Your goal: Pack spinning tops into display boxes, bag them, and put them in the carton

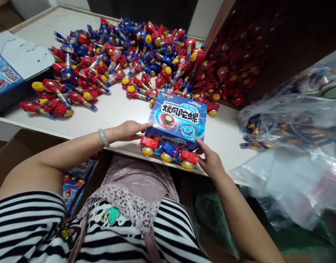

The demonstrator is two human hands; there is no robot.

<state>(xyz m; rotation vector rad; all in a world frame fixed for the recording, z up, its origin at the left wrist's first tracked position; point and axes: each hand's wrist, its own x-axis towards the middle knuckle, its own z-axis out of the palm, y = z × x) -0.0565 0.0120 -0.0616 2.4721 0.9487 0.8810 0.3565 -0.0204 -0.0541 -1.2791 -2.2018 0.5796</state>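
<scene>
A blue printed cardboard box (181, 122) with a spinning-top picture and lettering sits at the table's front edge. Both my hands grip it from its sides. My left hand (129, 130), with a pale green bangle at the wrist, has its fingers pressed to the box's left side. At the front right corner, my right hand (210, 160) holds the other side, thumb on the corner. Along the box's front face stand a red spinning-top toy (148, 145), a blue one (167, 151) and another red one (189, 158), each with a yellow lower part.
A big heap of red and blue spinning-top toys (115, 51) covers the back of the white table (124, 111). Another printed box (9, 73) with a white flap stands at left. Clear plastic bags (296, 120) lie at right. Packed printed boxes (75, 182) show below the table.
</scene>
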